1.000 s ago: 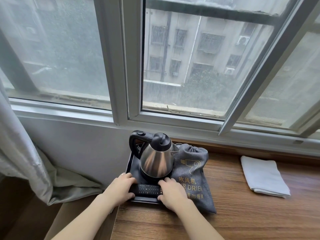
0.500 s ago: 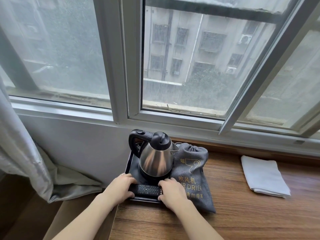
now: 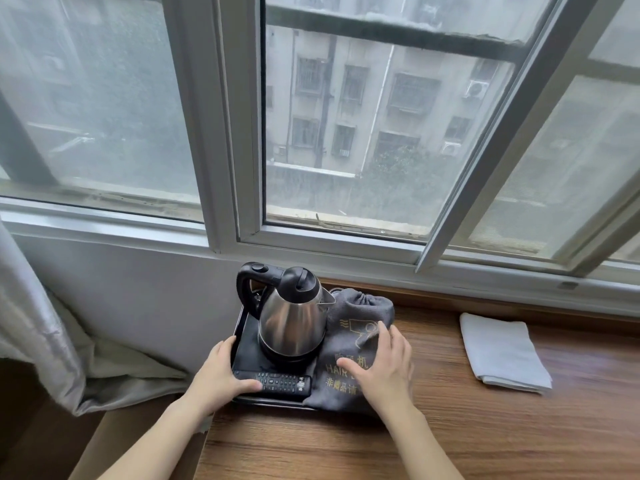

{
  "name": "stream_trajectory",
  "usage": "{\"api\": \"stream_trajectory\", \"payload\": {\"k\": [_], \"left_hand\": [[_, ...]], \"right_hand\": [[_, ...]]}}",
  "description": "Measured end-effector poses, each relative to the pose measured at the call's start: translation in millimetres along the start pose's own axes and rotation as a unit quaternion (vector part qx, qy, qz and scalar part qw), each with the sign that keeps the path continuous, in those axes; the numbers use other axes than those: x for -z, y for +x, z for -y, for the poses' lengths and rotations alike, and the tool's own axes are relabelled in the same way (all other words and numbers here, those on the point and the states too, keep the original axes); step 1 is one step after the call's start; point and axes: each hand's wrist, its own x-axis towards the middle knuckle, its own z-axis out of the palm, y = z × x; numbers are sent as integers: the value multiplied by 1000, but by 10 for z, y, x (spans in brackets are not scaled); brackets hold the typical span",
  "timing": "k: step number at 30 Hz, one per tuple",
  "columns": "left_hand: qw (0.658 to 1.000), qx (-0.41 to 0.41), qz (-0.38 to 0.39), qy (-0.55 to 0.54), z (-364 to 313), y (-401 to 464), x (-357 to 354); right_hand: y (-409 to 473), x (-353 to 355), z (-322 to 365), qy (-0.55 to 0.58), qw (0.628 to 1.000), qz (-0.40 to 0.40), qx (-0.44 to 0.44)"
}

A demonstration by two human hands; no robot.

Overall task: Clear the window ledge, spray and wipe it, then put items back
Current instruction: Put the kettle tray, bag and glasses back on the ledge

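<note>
A steel kettle (image 3: 292,322) with a black lid and handle stands on a black tray (image 3: 246,341) at the left end of the wooden window ledge (image 3: 485,431). A black remote (image 3: 284,382) lies along the tray's front edge. A grey hair-dryer bag (image 3: 360,327) lies against the tray's right side. My left hand (image 3: 216,374) holds the tray's left front corner, thumb on the remote's end. My right hand (image 3: 384,367) hovers with spread fingers over the bag, slightly blurred.
A folded white cloth (image 3: 502,351) lies on the ledge to the right. The window frame (image 3: 329,249) runs behind, one sash swung open at the right. A grey curtain (image 3: 38,327) hangs at the left, beyond the ledge's end.
My right hand has left the remote and the tray's front and moved right and up over the grey bag. My left hand has shifted out to the tray's left edge.
</note>
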Motion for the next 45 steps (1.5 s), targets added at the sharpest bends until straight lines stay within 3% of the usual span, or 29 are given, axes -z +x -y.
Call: {"api": "stream_trajectory", "payload": {"k": [5, 10, 25, 39, 43, 45], "left_hand": [[999, 20, -2, -37, -111, -12, -112], [999, 27, -22, -36, -153, -12, -188], [998, 25, -46, -36, -253, -51, -264], [999, 25, -19, 10, -235, -39, -325], [988, -39, -123, 88, -480, -71, -425], [975, -99, -191, 58, -717, -133, -532]], "right_hand": [[48, -15, -290, 80, 989, 87, -91], [19, -67, -370, 151, 974, 143, -84], [43, -91, -395, 151, 974, 145, -90], [43, -42, -404, 145, 974, 145, -92], [16, 8, -373, 135, 980, 131, -60], [4, 46, -376, 119, 985, 117, -42]]}}
